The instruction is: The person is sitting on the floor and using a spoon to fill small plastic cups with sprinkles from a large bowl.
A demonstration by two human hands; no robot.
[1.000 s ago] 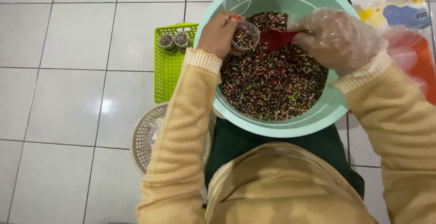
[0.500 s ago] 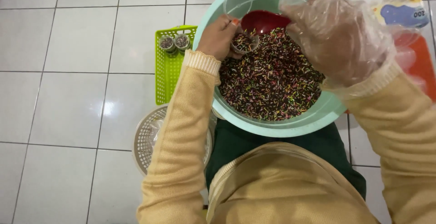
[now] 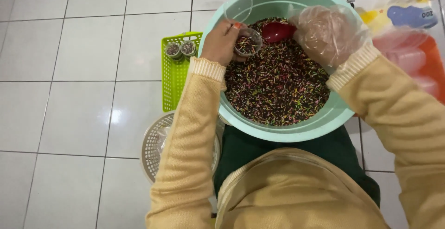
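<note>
A wide mint-green basin fills the upper centre of the frame, resting on the person's lap and heaped with dark, multicoloured sprinkles. Above its far side, the right hand, in a loose clear plastic glove, is closed around a red scoop whose bowl sits just over the sprinkles. The left hand is bare and curled around a small clear cup, already part full, with its hinged lid standing open behind. To fill the cup cleanly, it seems best held level and low over the basin with the scoop's lip touching the rim, so strays fall back in.

Left of the basin, a lime-green basket on the white tiled floor holds two filled cups. A round white basket lies lower left. At the upper right edge sit coloured plastic bags.
</note>
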